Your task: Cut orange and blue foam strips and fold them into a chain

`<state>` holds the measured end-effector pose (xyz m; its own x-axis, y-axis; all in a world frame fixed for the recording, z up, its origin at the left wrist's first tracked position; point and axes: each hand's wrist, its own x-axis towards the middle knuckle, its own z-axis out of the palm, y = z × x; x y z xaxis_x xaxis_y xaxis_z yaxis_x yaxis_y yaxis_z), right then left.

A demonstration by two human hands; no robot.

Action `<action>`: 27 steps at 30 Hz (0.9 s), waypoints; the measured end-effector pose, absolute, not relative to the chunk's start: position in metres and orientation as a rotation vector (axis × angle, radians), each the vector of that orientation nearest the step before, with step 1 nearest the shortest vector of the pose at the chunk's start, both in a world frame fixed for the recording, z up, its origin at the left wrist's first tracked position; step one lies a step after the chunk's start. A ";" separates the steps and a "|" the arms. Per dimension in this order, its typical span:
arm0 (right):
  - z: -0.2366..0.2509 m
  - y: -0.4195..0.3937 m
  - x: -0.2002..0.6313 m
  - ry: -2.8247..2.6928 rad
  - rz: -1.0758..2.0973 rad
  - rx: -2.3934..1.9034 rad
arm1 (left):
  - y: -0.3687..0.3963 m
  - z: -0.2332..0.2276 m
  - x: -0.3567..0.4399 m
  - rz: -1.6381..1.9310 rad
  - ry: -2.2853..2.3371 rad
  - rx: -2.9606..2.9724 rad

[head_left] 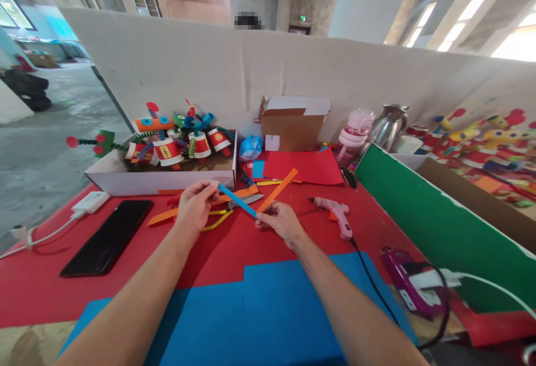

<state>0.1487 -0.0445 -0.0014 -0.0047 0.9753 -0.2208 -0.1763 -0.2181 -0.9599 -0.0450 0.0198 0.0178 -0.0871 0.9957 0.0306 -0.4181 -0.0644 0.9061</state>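
Observation:
A narrow blue paper strip [237, 201] stretches between my two hands above the red table. My left hand [196, 208] pinches its upper left end between thumb and fingers. At its lower right end, my right hand [281, 221] pinches it where it meets an orange paper strip [278, 189]. The orange strip slants up and to the right from that point, so the two form a V. Whether they are glued there I cannot tell. Just behind my left hand lie scissors [247, 201], a bent yellow piece [218, 221] and other orange strips [161, 217].
A white box [161, 182] of paper-cup figures stands at the back left, near a black phone [108, 237]. To the right lie a pink glue gun [337, 214], a green box [422, 237] and a purple power strip [408, 285]. Blue sheets [268, 321] cover the front.

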 end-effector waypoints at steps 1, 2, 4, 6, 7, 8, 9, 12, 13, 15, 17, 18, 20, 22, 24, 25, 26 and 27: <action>-0.001 -0.044 0.149 -0.951 1.432 -1.243 | 0.022 0.019 -0.048 1.518 0.906 0.870; -0.001 -0.044 0.149 -0.942 1.424 -1.244 | 0.023 0.019 -0.051 1.559 0.902 0.864; 0.000 -0.044 0.149 -0.902 1.398 -1.231 | 0.023 0.021 -0.051 1.607 0.902 0.887; 0.001 -0.045 0.146 -0.840 1.366 -1.180 | 0.015 0.021 -0.044 1.524 0.916 1.005; 0.001 -0.045 0.144 -0.808 1.354 -1.136 | 0.010 0.021 -0.038 1.421 0.920 1.084; 0.001 -0.046 0.141 -0.781 1.348 -1.085 | 0.004 0.021 -0.031 1.293 0.919 1.155; 0.001 -0.046 0.138 -0.760 1.344 -1.035 | -0.003 0.020 -0.023 1.170 0.897 1.202; -0.002 -0.048 0.131 -0.731 1.336 -0.957 | -0.019 0.015 -0.002 0.980 0.860 1.258; -0.003 -0.048 0.129 -0.728 1.332 -0.957 | -0.021 0.013 0.002 0.980 0.879 1.254; -0.005 -0.048 0.128 -0.726 1.324 -0.969 | -0.023 0.009 0.006 1.006 0.910 1.224; -0.006 -0.048 0.128 -0.727 1.317 -0.976 | -0.022 0.007 0.006 1.017 0.905 1.186; -0.005 -0.048 0.128 -0.729 1.318 -0.980 | -0.021 0.006 0.005 1.021 0.897 1.170; -0.004 -0.049 0.129 -0.740 1.325 -0.993 | -0.020 0.006 0.003 1.028 0.887 1.137; -0.002 -0.049 0.129 -0.769 1.319 -1.023 | -0.020 0.007 0.003 1.030 0.888 1.115; 0.000 -0.049 0.129 -0.827 1.281 -1.072 | -0.021 0.008 0.003 1.022 0.897 1.112; 0.001 -0.049 0.130 -0.854 1.256 -1.091 | -0.021 0.009 0.003 1.021 0.897 1.118; 0.001 -0.049 0.130 -0.878 1.236 -1.103 | -0.021 0.009 0.003 1.021 0.890 1.128; 0.001 -0.049 0.130 -0.895 1.223 -1.107 | -0.021 0.008 0.004 1.022 0.879 1.135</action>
<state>0.1299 -0.0488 0.0006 0.1516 0.9874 -0.0450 -0.2555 -0.0049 -0.9668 0.0036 -0.0212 0.0082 0.3033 0.9519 -0.0448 -0.1871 0.1056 0.9766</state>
